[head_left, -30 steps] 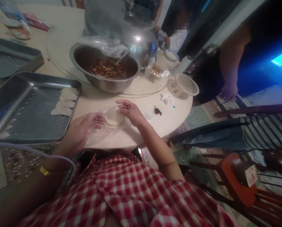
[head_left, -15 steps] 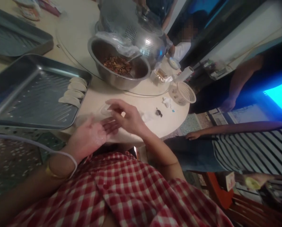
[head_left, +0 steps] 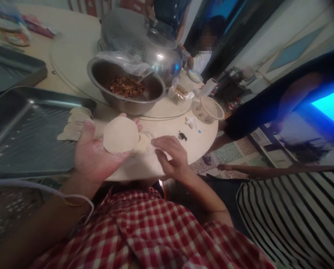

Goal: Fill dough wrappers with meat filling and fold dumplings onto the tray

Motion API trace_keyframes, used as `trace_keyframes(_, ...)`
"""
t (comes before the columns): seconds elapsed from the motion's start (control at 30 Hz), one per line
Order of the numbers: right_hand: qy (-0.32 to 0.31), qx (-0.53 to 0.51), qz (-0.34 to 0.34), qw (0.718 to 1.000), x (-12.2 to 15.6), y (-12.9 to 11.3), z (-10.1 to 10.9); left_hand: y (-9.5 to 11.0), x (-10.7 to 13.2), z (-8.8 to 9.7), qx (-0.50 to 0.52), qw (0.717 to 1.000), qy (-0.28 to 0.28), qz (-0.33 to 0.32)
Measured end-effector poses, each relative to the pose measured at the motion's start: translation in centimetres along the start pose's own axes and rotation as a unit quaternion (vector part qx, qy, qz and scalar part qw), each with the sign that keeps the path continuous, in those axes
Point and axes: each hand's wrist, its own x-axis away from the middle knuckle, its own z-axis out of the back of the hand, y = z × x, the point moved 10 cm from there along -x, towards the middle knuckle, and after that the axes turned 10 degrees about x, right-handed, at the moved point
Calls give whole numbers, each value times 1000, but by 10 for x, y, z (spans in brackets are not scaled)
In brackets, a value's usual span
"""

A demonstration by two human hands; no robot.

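While the open left hand [head_left: 95,155] is balancing a wrapper [head_left: 120,134] wisely level, the right hand [head_left: 171,157], grip unclear, is resting by the counter's [head_left: 196,144] near edge.

Matt floury dough wrapper [head_left: 120,134], shiny metal tray [head_left: 24,127] & bowl [head_left: 99,74].

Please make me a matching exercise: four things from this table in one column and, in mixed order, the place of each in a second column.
Things
1. round wrapper
2. folded dumplings
3. brown filling
4. plastic basket

Places
A. inside the metal bowl
B. lying on the open palm of the left hand
C. standing on the table, to the right of the bowl
D. in a row along the near right side of the tray

Right pairs: 1-B, 2-D, 3-A, 4-C
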Motion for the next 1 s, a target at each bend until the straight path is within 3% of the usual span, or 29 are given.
trace_keyframes(0.1, 14, 10, -138, 990, -17, 61, 14, -11, -16, -13, 5, 1000, -7, 26)
trace_keyframes(0.2, 22, -18, -250, 968, -42, 132, 14, -25, -30, -22, 17, 998, 7, 66)
trace_keyframes(0.3, 18, 22, -286, 958, -85, 193, 13, -32, -43, -30, 35, 995, -9, 94)
trace_keyframes(0.43, 66, 74, -318, 943, -141, 255, 33, -32, -56, -27, 70, 990, -32, 116)
trace_keyframes(0.5, 64, 84, -307, 946, -163, 266, 30, -32, -60, -21, 84, 987, -26, 138)
trace_keyframes(0.53, 25, 94, -284, 954, -174, 265, 18, -33, -61, -17, 90, 984, -20, 150)
trace_keyframes(0.63, -130, 137, -218, 957, -193, 251, -39, -35, -62, -8, 107, 979, -18, 174)
trace_keyframes(0.73, -188, 179, -205, 944, -203, 241, -82, -36, -59, -2, 127, 973, -30, 191)
trace_keyframes(0.87, -257, 136, -173, 941, -213, 227, -131, -36, -55, 3, 151, 968, -49, 195)
trace_keyframes(0.93, -247, 158, -168, 941, -215, 225, -136, -36, -52, -1, 175, 960, -86, 201)
trace_keyframes(1.0, -213, 246, -175, 929, -216, 230, -125, -32, -47, -13, 223, 941, -152, 202)
